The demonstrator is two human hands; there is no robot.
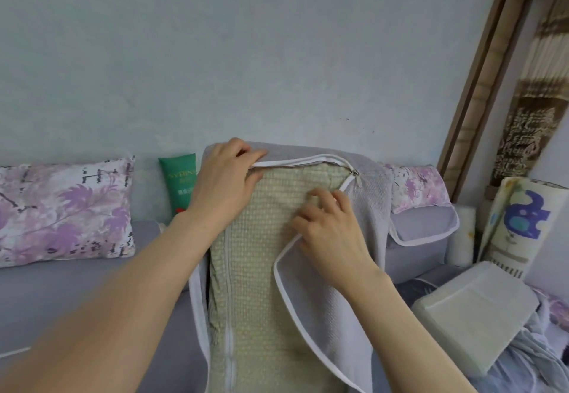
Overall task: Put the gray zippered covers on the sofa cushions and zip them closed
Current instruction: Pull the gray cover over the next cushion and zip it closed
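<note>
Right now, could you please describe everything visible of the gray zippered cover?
The gray cover is textured woven-looking fabric edged with white zipper tape. It is unzipped, pulled partway over an upright pale green cushion that shows through the opening. A metal zipper pull sits at the upper right corner. The left hand grips its top edge; the right hand holds the loose right flap's edge.
</note>
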